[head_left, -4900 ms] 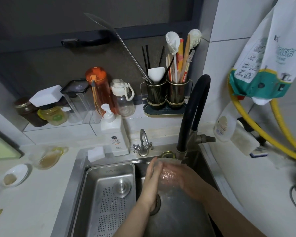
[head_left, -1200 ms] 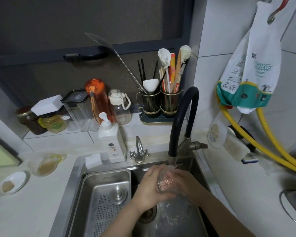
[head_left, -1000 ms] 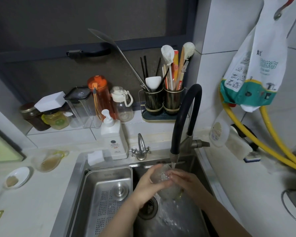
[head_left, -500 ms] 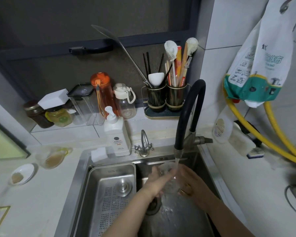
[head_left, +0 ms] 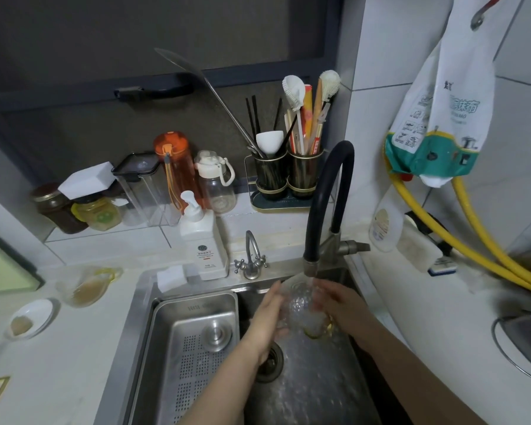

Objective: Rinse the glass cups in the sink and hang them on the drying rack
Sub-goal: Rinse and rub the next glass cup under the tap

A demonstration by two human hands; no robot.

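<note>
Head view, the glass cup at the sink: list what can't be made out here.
- Glass cup: shape and rim blurred by running water and clear glass; the left hand and right hand cover its sides.
- Sink drain: partly hidden behind the left wrist.
- Drying rack: cannot be identified anywhere in the view.
- Soap bottle label: print too small to read.
</note>
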